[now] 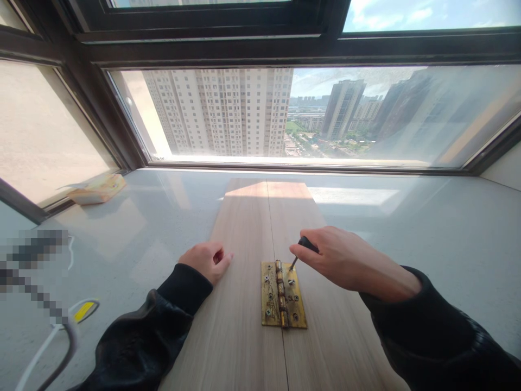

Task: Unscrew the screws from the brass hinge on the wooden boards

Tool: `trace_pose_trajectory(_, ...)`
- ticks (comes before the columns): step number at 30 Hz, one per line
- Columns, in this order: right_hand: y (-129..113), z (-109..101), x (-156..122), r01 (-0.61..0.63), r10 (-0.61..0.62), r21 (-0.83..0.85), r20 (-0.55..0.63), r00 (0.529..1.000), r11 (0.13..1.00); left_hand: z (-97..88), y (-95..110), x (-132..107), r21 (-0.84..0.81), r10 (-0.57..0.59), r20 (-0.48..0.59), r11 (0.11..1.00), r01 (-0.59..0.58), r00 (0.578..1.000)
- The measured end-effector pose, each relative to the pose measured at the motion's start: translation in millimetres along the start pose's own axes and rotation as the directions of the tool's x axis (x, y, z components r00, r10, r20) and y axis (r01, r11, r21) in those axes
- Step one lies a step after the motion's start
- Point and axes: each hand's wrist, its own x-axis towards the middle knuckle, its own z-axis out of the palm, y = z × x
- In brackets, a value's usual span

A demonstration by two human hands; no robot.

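Two light wooden boards (244,228) lie side by side on a pale window ledge. A brass hinge (283,295) spans their seam, with several screws in its leaves. My right hand (345,260) is closed around a black-handled screwdriver (302,248), and the tip meets a screw on the right leaf near the hinge's top. My left hand (207,259) rests on the left board with its fingers curled in loosely; nothing shows in it.
A flat yellowish box (97,189) lies at the ledge's far left by the dark window frame (122,136). White and grey cables with a yellow-tagged piece (84,310) lie at the near left. A large window runs along the back.
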Motion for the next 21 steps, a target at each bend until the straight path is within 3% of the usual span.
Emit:
trace_pose_trajectory(15,-0.4,-1.9,-1.0,-0.017,0.017,-0.002,0.006,1.0,1.0,-2.4,3.4,-1.0,-0.007,-0.004,0.018,1.0,0.005,1.0)
trace_pose_trajectory(21,-3.0,-3.3,-2.1,-0.041,0.042,-0.016,0.011,0.999,0.999,1.5,3.9,-1.9,-0.049,0.023,-0.023,0.999,-0.024,0.999)
